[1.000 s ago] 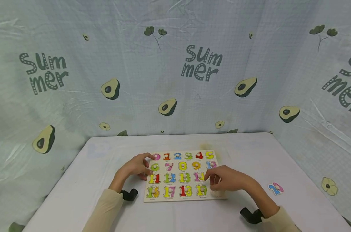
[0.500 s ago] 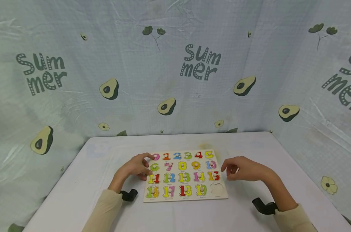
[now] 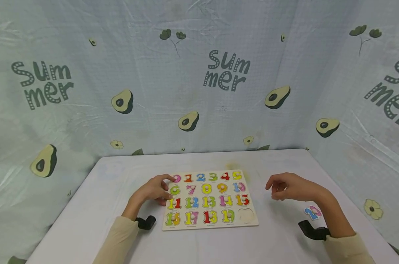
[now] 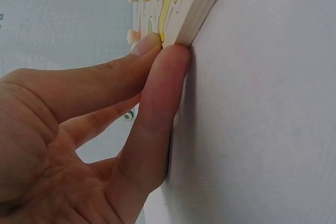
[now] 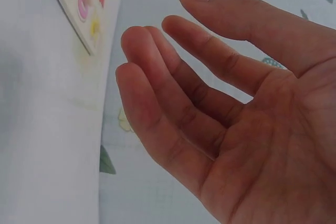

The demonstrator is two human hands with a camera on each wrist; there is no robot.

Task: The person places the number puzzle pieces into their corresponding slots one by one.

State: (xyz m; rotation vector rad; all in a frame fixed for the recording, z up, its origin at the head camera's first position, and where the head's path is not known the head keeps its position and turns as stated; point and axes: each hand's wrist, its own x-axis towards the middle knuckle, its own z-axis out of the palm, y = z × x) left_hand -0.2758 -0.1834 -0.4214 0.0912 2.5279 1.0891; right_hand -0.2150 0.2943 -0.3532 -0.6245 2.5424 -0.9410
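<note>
A wooden number puzzle board point(image 3: 198, 187) with knobbed pieces lies flat on the table. Numbers 0 to 19 sit in their slots, and a pale recess point(image 3: 246, 215) at its lower right holds no piece. My left hand point(image 3: 153, 189) grips the board's left edge; in the left wrist view the thumb and a finger meet at its edge point(image 4: 202, 11). Right of the board, my right hand point(image 3: 293, 186) hovers with loosely bent fingers and nothing in them. The loose number 20 piece point(image 3: 311, 214), blue and pink, lies on the table near the right forearm.
The white table point(image 3: 199, 245) extends around the board on all sides. A curtain point(image 3: 153, 73) printed with avocados hangs behind it and along both sides. Black wrist cameras point(image 3: 313, 233) sit at the sleeve cuffs.
My right hand has moved from over the board's lower right to the right, baring the 15 piece and the recess. The left hand keeps its hold on the board.
</note>
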